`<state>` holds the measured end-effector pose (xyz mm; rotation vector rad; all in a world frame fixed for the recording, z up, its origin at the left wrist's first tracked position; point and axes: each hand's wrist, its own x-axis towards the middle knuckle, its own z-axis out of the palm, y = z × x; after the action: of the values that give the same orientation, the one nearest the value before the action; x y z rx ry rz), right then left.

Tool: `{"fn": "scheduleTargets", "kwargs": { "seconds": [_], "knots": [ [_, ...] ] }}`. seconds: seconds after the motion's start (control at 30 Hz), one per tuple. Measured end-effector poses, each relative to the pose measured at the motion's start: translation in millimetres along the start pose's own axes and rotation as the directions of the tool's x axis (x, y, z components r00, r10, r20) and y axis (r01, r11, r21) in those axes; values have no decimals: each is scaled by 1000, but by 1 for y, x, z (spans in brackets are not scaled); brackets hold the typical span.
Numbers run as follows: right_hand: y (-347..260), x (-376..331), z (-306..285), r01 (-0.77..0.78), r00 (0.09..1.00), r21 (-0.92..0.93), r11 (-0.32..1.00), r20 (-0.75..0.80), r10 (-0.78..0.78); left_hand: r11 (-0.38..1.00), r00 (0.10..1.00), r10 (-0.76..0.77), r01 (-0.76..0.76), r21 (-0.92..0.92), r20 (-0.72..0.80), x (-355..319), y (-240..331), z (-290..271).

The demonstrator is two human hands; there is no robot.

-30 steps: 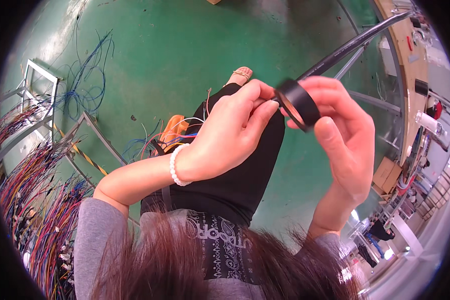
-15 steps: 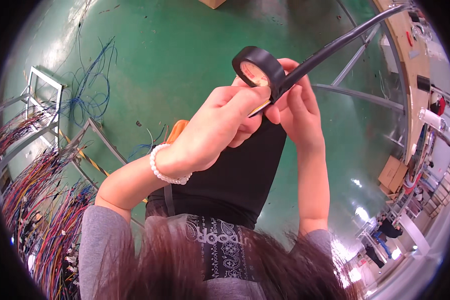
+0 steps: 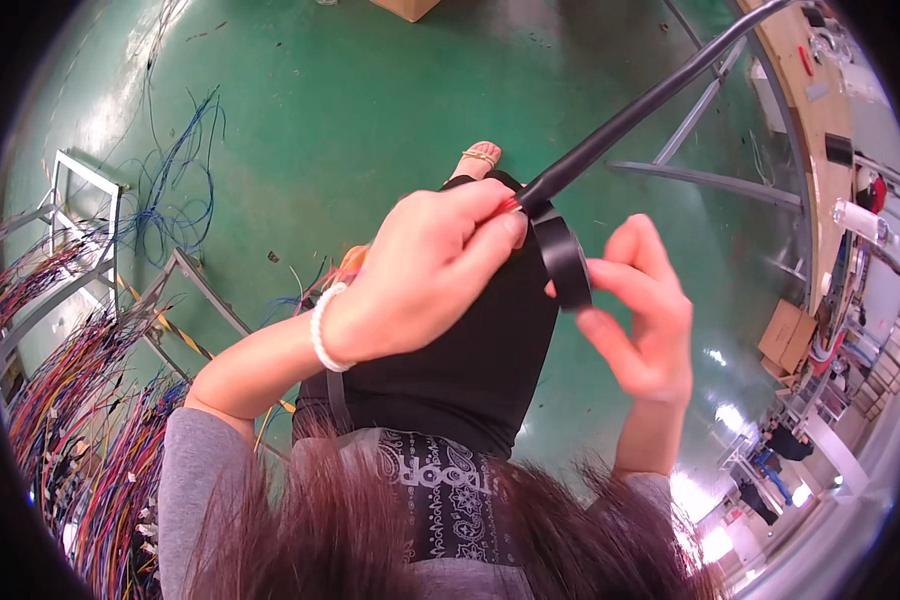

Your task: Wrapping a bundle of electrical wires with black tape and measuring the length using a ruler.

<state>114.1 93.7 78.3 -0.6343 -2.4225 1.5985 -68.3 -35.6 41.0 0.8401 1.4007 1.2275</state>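
Gripping the taped end of a black cable bundle (image 3: 630, 115), the left hand (image 3: 420, 275) is closing its fingers around the cable where red wire is showing at the thumb. The right hand (image 3: 640, 320) is pinching a roll of black tape (image 3: 562, 258) between thumb and fingers, just right of the left thumb and below the cable. Slack in the tape could wrinkle the wrap or leave the red wire exposed; a loosened pinch could drop the roll. A green floor (image 3: 370, 110) is lying below, loose coloured wires (image 3: 80, 400) are spreading at the left, and a wooden bench (image 3: 820, 120) is standing far right.
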Motion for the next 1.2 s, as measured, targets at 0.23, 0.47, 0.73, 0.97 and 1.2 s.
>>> {"fn": "scheduleTargets", "kwargs": {
  "seconds": [0.23, 0.47, 0.73, 0.97, 1.2],
  "knots": [
    [-28, 93, -5, 329, 912, -664, 671, 40, -408, 977, 965, 148, -110, 182, -214, 3, 3, 27],
    [22, 25, 43, -102, 943, 603, 791, -196, 270, 976, 993, -84, 66, -210, -79, 4, 7, 24],
    [45, -5, 28, 78, 972, -25, 997, -221, -82, 976, 993, -110, 100, -195, -41, 0, 3, 13],
    [-56, 16, -14, 56, 985, -120, 991, -155, -74, 777, 848, 527, -453, 438, -58, -6, -6, 39],
    [-4, 46, 5, 174, 639, -755, 632, -402, -656, 946, 977, -160, 192, -261, 140, 5, 14, 32]
  ]
}}
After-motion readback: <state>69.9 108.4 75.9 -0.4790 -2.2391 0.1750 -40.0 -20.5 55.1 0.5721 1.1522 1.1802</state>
